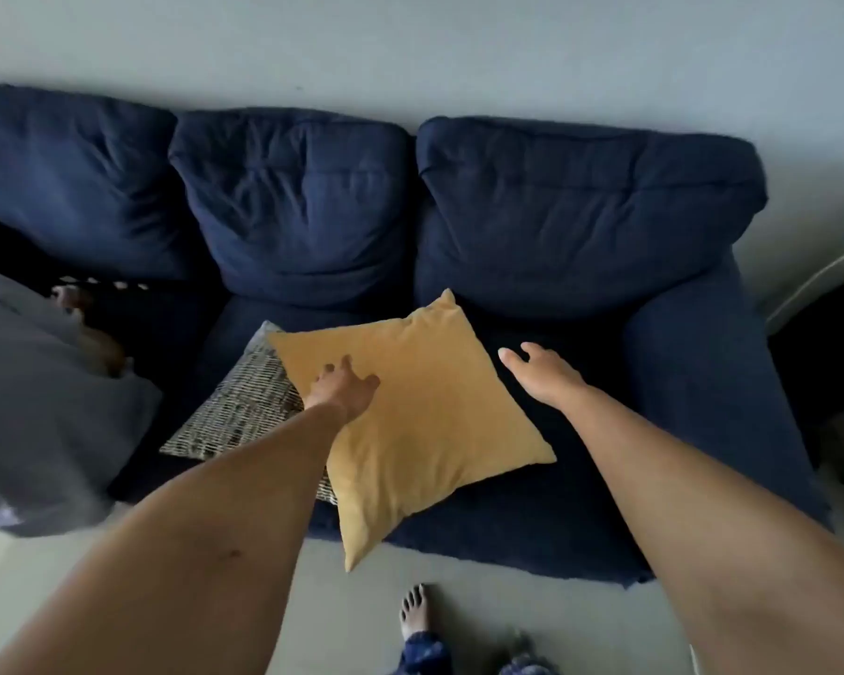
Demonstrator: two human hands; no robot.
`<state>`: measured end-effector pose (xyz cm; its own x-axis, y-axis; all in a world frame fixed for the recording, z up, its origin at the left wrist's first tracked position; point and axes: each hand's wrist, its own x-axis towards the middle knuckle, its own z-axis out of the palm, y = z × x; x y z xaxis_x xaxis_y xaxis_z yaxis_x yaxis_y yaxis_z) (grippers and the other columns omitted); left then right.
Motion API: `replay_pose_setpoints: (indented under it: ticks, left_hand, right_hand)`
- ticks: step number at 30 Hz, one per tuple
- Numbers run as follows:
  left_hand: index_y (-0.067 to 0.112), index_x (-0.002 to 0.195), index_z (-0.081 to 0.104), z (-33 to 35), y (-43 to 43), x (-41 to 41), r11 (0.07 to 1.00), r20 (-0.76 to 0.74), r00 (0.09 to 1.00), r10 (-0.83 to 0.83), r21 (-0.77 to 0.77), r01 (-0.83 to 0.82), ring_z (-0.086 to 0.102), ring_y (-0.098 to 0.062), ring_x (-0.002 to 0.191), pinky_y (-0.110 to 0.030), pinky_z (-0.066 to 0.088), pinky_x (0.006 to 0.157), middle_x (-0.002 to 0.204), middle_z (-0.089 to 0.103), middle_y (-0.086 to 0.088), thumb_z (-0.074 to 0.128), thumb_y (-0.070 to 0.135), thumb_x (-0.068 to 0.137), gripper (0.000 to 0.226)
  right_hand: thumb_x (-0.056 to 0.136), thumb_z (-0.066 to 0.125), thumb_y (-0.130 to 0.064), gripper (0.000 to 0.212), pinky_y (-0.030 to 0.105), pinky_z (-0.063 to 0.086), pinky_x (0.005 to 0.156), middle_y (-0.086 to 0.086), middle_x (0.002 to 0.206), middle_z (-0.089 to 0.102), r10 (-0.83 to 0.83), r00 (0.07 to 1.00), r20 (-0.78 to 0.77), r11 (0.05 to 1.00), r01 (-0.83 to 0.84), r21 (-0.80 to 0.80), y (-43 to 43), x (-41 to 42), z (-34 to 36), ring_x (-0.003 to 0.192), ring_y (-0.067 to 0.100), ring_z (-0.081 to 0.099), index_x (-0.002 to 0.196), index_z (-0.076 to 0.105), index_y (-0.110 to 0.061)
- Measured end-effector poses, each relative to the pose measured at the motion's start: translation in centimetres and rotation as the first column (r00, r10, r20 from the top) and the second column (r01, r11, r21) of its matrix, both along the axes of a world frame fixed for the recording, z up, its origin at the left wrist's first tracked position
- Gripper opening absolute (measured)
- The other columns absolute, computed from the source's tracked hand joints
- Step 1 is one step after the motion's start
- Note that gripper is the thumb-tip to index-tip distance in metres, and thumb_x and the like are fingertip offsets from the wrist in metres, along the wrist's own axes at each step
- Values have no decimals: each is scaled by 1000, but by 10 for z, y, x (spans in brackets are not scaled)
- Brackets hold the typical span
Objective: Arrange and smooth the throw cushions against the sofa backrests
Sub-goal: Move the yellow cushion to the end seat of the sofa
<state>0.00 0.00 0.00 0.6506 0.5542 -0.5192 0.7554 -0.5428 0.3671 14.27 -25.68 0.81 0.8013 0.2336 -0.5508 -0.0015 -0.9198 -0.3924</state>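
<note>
While my left hand (344, 389) lies with fingers spread on the yellow cushion (410, 411), flat on the seat at 6 o'clock, my right hand (539, 375) hovers spread just beside its 3 o'clock edge. I'd grip both sides, lift, and stand it against the backrest (581, 211) at 1 o'clock.

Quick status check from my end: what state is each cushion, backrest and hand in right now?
Square yellow fabric cushion: flat on the seat, one corner past the front edge, not against a backrest.
Grey patterned woven cushion: flat, partly under the yellow one.
Navy sofa back cushions: upright, creased.
Left hand: pressing on the yellow cushion.
Right hand: open, empty, beside it.
</note>
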Motion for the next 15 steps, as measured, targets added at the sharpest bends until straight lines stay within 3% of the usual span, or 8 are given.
replay_pose_setpoints:
  ticks: [7, 11, 15]
  left_hand:
    - [25, 161, 9, -69, 1, 5, 908, 20, 909, 417, -42, -416, 15, -33, 151, -54, 27, 118, 166, 12, -11, 55, 67, 90, 95]
    - [34, 160, 1, -106, 5, 6, 818, 106, 812, 574, -125, -561, 23, -38, 149, -56, 29, 117, 166, 11, -12, 58, 74, 84, 104]
    - [48, 156, -8, -130, 9, 10, 743, 153, 728, 668, -189, -642, 40, -45, 138, -58, 35, 113, 163, 18, -13, 55, 86, 73, 111]
  right_hand:
    - [94, 31, -72, 78, 51, 38, 111, 7, 161, 33, -54, 987, -149, 998, 59, 35, 39, 25, -82, 140, 35, 41, 157, 25, -27]
    - [94, 34, -71, 82, 52, 36, 112, 11, 161, 31, -89, 982, -169, 989, 107, 102, 54, 52, -125, 141, 37, 39, 159, 19, -25]
    - [88, 38, -78, 90, 55, 33, 114, 12, 163, 25, -133, 969, -208, 976, 165, 142, 63, 74, -158, 143, 38, 35, 160, 9, -33]
